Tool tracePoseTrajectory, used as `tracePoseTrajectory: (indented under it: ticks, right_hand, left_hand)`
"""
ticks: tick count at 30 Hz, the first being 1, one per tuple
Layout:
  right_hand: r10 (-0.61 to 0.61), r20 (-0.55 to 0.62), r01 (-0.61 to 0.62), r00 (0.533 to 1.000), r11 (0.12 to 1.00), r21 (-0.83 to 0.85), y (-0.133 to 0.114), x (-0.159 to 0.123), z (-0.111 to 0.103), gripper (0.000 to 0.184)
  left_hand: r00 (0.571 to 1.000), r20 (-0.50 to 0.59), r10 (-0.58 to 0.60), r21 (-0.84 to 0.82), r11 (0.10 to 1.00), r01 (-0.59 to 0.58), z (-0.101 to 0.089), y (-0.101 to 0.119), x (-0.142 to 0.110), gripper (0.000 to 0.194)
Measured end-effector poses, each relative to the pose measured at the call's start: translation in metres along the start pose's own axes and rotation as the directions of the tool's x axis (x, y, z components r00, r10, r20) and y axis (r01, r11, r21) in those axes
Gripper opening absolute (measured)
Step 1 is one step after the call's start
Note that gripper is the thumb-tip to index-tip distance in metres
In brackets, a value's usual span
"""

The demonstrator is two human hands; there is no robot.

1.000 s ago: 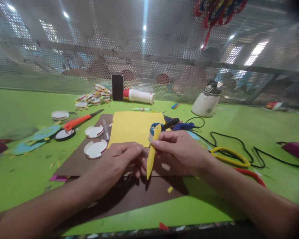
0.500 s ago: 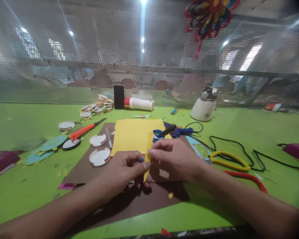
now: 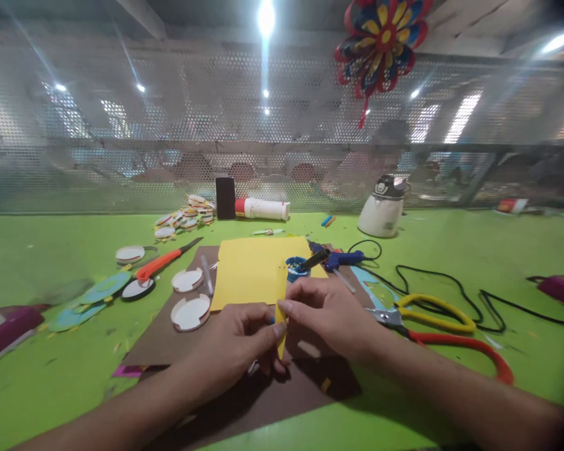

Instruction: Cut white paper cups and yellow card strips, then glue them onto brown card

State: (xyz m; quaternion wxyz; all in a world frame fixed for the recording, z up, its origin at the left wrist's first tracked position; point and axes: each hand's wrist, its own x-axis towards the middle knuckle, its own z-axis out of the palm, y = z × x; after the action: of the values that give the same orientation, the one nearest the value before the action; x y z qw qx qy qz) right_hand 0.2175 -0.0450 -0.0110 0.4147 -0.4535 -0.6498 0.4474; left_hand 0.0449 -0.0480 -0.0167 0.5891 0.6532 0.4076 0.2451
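A narrow yellow paper strip (image 3: 281,288) stands nearly upright between my hands, tapering to a point at its lower end. My left hand (image 3: 249,335) pinches its lower part between thumb and fingers; a small bit of blue shows by those fingers. Higher up, my right hand (image 3: 326,307) grips the strip's edge with thumb and index finger. Behind it lies a large yellow sheet (image 3: 247,272) on brown board (image 3: 157,341). Just beyond my right hand are a blue pot (image 3: 297,268) and a blue glue gun (image 3: 343,259) with a dark nozzle.
Scissors (image 3: 432,313) with yellow and red handles lie by my right forearm. An orange-handled knife (image 3: 162,264), white discs (image 3: 190,313) and pale blue rings (image 3: 106,288) are on the left. A phone (image 3: 225,198), stacked cups (image 3: 266,209) and a jug (image 3: 381,210) stand farther back.
The view has tilted upward, so the table and hands appear slightly lower. Both hands keep their pinch on the yellow paper strip, with hardly any other movement.
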Motion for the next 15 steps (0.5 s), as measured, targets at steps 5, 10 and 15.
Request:
tracePoseTrajectory:
  ticks: [5, 10, 15]
  right_hand:
    - [-0.043, 0.015, 0.043, 0.999, 0.998, -0.040, -0.0003, -0.0011, 0.0011, 0.017]
    - [-0.063, 0.025, 0.064, 0.998, 0.997, -0.050, 0.0003, -0.0010, 0.0009, 0.017]
    - [-0.052, 0.076, 0.055, 0.996, 0.998, -0.042, 0.0001, -0.0027, 0.0002, 0.019]
  left_hand:
    - [0.999, -0.010, 0.039, 0.032, 0.999, -0.039, 0.0000, -0.0049, 0.0006, 0.032]
    - [0.993, -0.026, 0.117, 0.111, 0.987, -0.114, -0.0012, -0.0084, -0.0002, 0.028]
    - [0.980, -0.142, 0.136, -0.090, 0.985, -0.150, -0.0089, -0.0036, -0.0006, 0.026]
